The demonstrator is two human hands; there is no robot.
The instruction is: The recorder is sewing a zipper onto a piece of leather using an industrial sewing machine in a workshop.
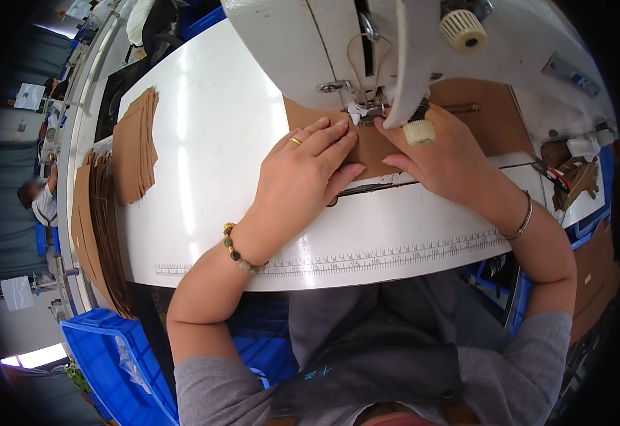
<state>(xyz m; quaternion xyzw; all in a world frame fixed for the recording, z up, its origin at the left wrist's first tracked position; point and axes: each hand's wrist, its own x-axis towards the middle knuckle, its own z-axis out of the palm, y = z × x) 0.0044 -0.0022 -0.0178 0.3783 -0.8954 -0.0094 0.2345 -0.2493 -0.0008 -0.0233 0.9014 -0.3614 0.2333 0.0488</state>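
A brown fabric piece lies under the presser foot of a white sewing machine. My left hand rests flat on the piece, left of the foot, with its fingers stretched toward the needle area. On the right, my right hand presses on the same piece, fingers extended and thumb apart; the machine head and a cream knob hide part of it. Neither hand grips anything that shows. The needle tip is too small to make out.
A stack of brown pieces lies on the white table, with more brown pieces at its left edge. Red-handled snips and brown scraps lie at right. Blue crates stand below left. Another person sits far left.
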